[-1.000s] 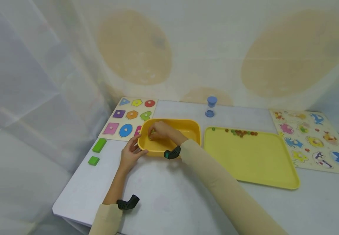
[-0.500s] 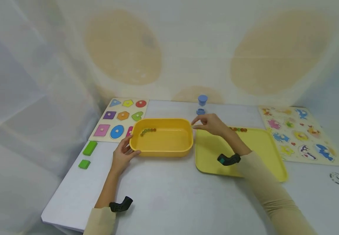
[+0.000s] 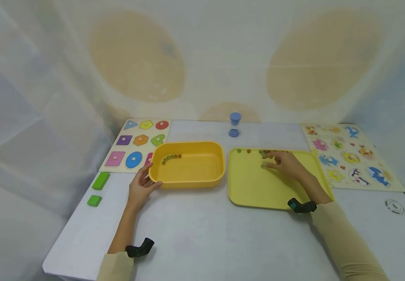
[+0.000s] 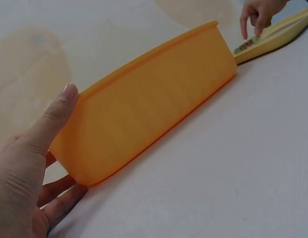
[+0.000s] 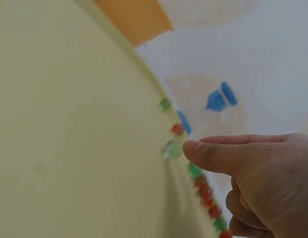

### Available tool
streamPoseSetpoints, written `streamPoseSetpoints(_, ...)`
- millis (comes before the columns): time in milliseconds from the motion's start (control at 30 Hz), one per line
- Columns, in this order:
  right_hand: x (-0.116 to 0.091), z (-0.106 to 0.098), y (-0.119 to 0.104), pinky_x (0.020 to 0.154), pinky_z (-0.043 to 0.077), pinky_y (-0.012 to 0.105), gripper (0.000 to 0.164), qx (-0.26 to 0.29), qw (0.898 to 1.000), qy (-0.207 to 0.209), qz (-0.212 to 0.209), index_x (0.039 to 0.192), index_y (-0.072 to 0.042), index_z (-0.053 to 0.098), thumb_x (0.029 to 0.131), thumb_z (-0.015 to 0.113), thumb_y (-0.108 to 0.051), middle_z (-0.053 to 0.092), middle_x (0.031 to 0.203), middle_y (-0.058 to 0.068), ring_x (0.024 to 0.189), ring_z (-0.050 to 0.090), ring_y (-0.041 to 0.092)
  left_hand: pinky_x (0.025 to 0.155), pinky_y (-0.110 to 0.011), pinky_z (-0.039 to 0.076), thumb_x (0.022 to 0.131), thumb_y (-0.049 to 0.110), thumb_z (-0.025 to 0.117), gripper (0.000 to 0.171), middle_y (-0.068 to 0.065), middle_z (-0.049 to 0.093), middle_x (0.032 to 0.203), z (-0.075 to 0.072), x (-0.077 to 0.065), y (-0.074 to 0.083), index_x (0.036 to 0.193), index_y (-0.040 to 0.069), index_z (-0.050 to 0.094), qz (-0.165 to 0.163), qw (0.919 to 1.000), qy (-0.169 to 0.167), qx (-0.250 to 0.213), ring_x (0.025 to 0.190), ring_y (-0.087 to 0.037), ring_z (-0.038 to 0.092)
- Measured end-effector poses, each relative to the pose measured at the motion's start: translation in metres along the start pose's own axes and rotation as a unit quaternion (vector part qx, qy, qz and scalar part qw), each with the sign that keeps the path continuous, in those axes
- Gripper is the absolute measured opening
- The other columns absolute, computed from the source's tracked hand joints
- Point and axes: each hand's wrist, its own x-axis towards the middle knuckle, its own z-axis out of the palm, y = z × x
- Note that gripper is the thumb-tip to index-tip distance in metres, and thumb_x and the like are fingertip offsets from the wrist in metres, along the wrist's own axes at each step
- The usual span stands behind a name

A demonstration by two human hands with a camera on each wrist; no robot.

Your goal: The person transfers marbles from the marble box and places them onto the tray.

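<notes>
Left hand [image 3: 140, 190] grips a basin [image 3: 192, 168] holding beads [image 3: 175, 156]; right hand [image 3: 286, 164], fingertips [image 5: 194, 148] parted, hovers over a tray [image 3: 253, 187] with others [image 3: 239, 151].

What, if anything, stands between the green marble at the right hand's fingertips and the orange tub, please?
Only the rim of the yellow tray and the wall of the orange tub; nothing else visible blocks the marble.

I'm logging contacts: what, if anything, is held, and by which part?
Left grip: the orange bin, by its left end. Right grip: can't tell whether it pinches the pale green bead beside it.
</notes>
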Motion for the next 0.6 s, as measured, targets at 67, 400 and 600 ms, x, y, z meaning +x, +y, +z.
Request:
streamPoseSetpoints(67, 0.005, -0.004, -0.008, 0.046, 0.028, 0.023, 0.030, 0.010, 1.000, 0.014, -0.002, 0.108, -0.010, 0.063, 0.083, 0.064, -0.026, 0.047, 0.062, -0.001, 0.051, 0.031, 0.009, 0.084, -0.022, 0.048, 0.074, 0.021, 0.074, 0.064, 0.001, 0.044, 0.136, 0.000, -0.001, 0.000, 0.129, 0.032, 0.044, -0.004, 1.0000, 0.000, -0.001, 0.117, -0.024, 0.049)
streamPoseSetpoints(400, 0.081, 0.006, -0.097, 0.040, 0.025, 0.023, 0.022, 0.093, 0.989, 0.059, -0.101, 0.099, -0.014, 0.067, 0.084, 0.062, -0.029, 0.029, 0.049, -0.005, 0.042, 0.024, 0.009, 0.086, -0.024, 0.047, 0.074, 0.015, 0.073, 0.064, -0.004, 0.044, 0.136, -0.004, -0.003, 0.003, 0.130, 0.027, 0.044, -0.009, 0.9999, 0.004, -0.003, 0.117, -0.028, 0.049)
streamPoseSetpoints(600, 0.138, 0.038, -0.154, 0.043, 0.023, 0.023, 0.020, 0.127, 0.982, 0.023, -0.141, 0.098, -0.015, 0.068, 0.085, 0.061, -0.029, 0.030, 0.049, -0.001, 0.044, 0.024, 0.014, 0.087, -0.033, 0.046, 0.076, 0.008, 0.071, 0.064, -0.010, 0.043, 0.136, 0.000, -0.007, 0.022, 0.132, 0.017, 0.042, -0.008, 0.9999, -0.006, -0.007, 0.117, -0.032, 0.048)
